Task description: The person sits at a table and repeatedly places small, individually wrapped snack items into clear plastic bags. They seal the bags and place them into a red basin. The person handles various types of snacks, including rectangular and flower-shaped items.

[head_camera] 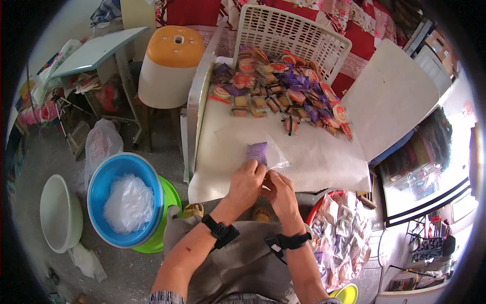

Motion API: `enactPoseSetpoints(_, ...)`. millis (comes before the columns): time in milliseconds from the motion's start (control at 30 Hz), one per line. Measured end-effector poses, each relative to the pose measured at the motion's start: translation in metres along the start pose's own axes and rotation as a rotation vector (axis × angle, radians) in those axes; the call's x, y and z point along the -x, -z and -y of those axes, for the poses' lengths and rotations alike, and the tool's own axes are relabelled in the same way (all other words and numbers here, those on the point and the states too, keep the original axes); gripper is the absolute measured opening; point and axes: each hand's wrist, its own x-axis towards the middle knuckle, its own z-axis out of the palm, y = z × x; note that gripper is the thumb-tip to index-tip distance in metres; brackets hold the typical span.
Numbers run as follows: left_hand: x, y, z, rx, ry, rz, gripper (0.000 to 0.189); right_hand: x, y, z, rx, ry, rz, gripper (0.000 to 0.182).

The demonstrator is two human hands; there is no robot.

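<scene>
My left hand (245, 184) and my right hand (281, 192) meet above the front part of a cream-covered table. Between their fingertips they pinch the near edge of a clear plastic bag (280, 159), which spreads out beyond them. A small purple packet (257, 152) shows just past my left fingers; whether it is inside the bag or under it I cannot tell. Farther back lies a heap of wrapped snacks (267, 102), with purple, red and clear wrappers. It spills out of a white plastic basket (292, 30) tipped on its side.
Left of the table, a blue basin (95, 212) holds clear plastic bags (129, 205), with a green basin (171, 193) under it. At right, a red basin (312, 212) is piled with filled bags (341, 243). An orange-topped stool (171, 68) stands back left. A metal rail (201, 95) borders the table's left side.
</scene>
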Motion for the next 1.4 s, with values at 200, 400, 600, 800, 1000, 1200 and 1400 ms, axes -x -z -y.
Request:
enactPoseSetpoints(200,0.0,0.007,0.003,-0.06,0.037,0.054,0.018,0.008,0.008,0.013,0.087,0.138,-0.072,0.058)
enactPoseSetpoints(400,0.002,0.007,0.002,-0.053,0.047,0.028,0.021,-0.011,0.005,0.004,-0.115,-0.044,0.158,0.071)
enactPoseSetpoints(600,0.0,0.012,0.004,0.016,0.055,0.007,0.025,-0.028,-0.005,-0.004,-0.382,-0.131,0.163,0.081)
enactPoseSetpoints(800,0.0,0.016,0.004,0.057,0.056,0.072,0.02,-0.055,-0.026,-0.011,-0.463,-0.108,0.24,0.086)
enactPoseSetpoints(1000,-0.002,0.021,0.013,0.056,0.124,0.063,0.013,-0.068,-0.06,-0.013,-0.544,-0.115,0.104,0.088)
enactPoseSetpoints(1200,-0.003,0.02,0.015,0.021,0.053,-0.023,0.014,-0.054,-0.018,-0.012,-0.411,-0.171,0.273,0.069)
enactPoseSetpoints(1400,-0.005,0.026,0.012,-0.036,0.073,0.085,0.015,-0.033,0.064,0.054,0.405,0.121,-0.04,0.029)
